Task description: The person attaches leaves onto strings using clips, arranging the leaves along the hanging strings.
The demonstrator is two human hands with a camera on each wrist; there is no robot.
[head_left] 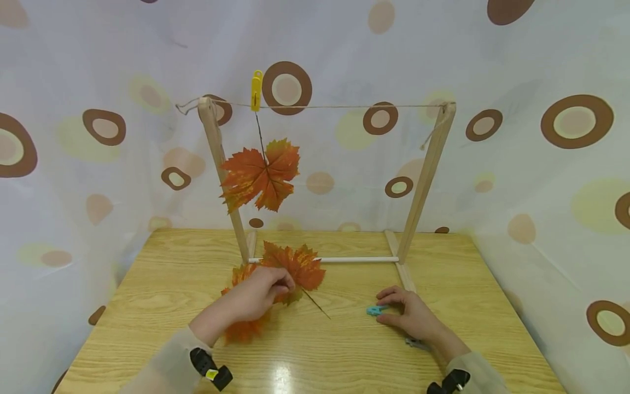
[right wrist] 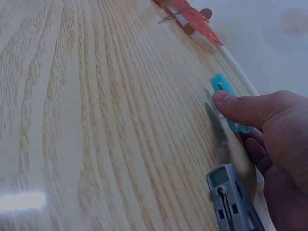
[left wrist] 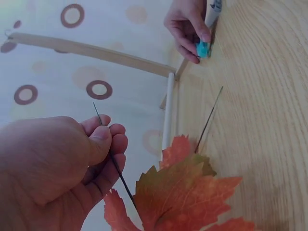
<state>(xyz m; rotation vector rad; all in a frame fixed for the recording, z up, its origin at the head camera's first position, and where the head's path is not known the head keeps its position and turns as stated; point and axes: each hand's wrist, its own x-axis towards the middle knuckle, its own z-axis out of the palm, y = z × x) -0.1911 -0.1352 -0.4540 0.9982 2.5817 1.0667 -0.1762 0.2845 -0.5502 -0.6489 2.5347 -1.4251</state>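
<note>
My left hand (head_left: pixel 258 293) pinches the thin dark stem (left wrist: pixel 122 180) of an orange-and-green artificial maple leaf (left wrist: pixel 187 192), between thumb and fingers. In the head view that leaf hangs blurred below the hand and is partly covered by it. Another maple leaf (head_left: pixel 307 268) lies on the table just beyond, its stem pointing toward the right front. Over on the right, my right hand (head_left: pixel 413 314) grips a teal clothespin (right wrist: pixel 224 85) between thumb and fingers, close above the tabletop. A grey clothespin (right wrist: pixel 228 195) lies on the table beside the right wrist.
A wooden frame (head_left: pixel 425 180) stands at the back with a string (head_left: pixel 344 106) across its top and a white rod (head_left: pixel 359 260) low down. From the string's left part, a yellow clothespin (head_left: pixel 256 93) holds a maple leaf (head_left: pixel 248 175) by its stem.
</note>
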